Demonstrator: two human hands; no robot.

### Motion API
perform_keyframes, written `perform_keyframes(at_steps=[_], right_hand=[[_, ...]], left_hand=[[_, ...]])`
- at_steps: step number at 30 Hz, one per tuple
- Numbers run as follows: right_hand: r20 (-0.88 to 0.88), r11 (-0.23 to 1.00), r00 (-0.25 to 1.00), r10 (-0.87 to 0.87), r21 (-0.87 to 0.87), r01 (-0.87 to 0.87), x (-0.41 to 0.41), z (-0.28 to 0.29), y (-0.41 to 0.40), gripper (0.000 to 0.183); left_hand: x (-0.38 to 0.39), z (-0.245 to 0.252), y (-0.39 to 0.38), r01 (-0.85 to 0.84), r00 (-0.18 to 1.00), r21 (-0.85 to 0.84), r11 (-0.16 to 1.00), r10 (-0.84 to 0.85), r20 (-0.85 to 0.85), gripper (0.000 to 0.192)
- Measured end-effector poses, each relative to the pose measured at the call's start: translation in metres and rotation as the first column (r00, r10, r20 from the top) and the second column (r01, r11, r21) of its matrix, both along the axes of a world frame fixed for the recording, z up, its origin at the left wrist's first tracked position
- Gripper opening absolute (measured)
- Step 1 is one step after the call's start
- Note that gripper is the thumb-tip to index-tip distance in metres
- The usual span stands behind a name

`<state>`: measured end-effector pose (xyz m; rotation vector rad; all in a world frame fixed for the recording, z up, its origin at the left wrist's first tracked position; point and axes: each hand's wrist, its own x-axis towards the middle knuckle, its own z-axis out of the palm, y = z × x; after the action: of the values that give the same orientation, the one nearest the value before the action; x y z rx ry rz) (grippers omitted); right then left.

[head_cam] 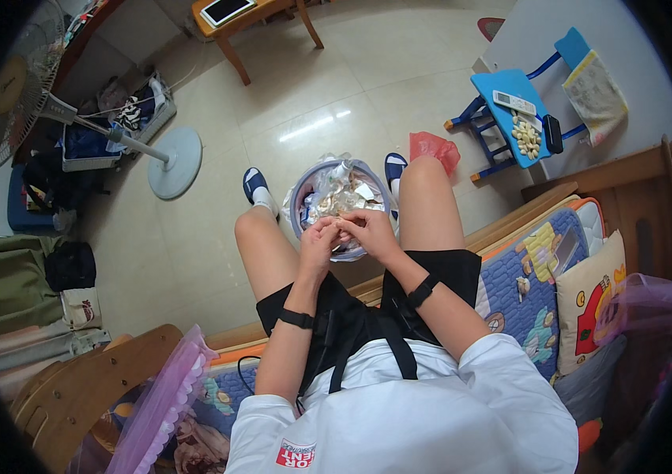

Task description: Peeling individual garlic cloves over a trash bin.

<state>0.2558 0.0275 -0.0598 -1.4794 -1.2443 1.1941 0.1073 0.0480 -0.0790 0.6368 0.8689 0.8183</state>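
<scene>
My left hand (319,240) and my right hand (372,234) meet fingertip to fingertip above the near rim of a round waste bin (296,204). Pinched between them is a small pale piece, mostly hidden by the fingers; it may be a garlic clove. The bin stands on the floor between my feet, lined with a clear bag. Inside it lie crumpled plastic (336,178), papery skins and white scraps. To the right, peeled garlic cloves (526,139) are heaped on the seat of a small blue chair (490,86). A garlic bulb (523,287) rests on the quilted bed mat beside me.
A white remote control (513,102) and a black case (552,134) share the chair seat. Near my right knee lies a red plastic bag (430,148). A standing fan (174,163) and storage baskets (161,112) are at left. Ahead, a wooden stool (238,26) carries a tablet (226,10).
</scene>
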Motion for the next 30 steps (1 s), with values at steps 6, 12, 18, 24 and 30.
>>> perform_keyframes(at_steps=[6,12,18,24,30], right_hand=[[-0.249,0.997,0.967,-0.047,-0.068,0.031,0.000,-0.006,0.001,0.020],[-0.436,0.995,0.897,-0.072,-0.091,0.036,-0.001,-0.011,0.002,0.022],[-0.465,0.997,0.884,-0.048,-0.079,0.013,-0.001,-0.013,0.003,0.022],[-0.486,0.995,0.870,-0.080,-0.098,0.037,-0.002,-0.019,0.005,0.024],[-0.473,0.993,0.877,-0.081,-0.115,0.030,-0.001,-0.019,0.004,0.026]], left_hand=[[0.001,-0.001,0.000,-0.019,0.998,0.023,1.000,0.020,-0.054,0.017],[0.002,0.002,0.001,-0.120,0.992,0.017,0.993,0.120,-0.044,0.017],[0.001,0.003,0.002,-0.192,0.980,0.027,0.981,0.193,-0.045,0.019],[0.004,-0.002,0.003,-0.253,0.952,0.194,0.948,0.280,-0.124,0.013],[0.004,-0.002,0.008,-0.148,0.929,0.286,0.947,0.232,-0.289,0.011]])
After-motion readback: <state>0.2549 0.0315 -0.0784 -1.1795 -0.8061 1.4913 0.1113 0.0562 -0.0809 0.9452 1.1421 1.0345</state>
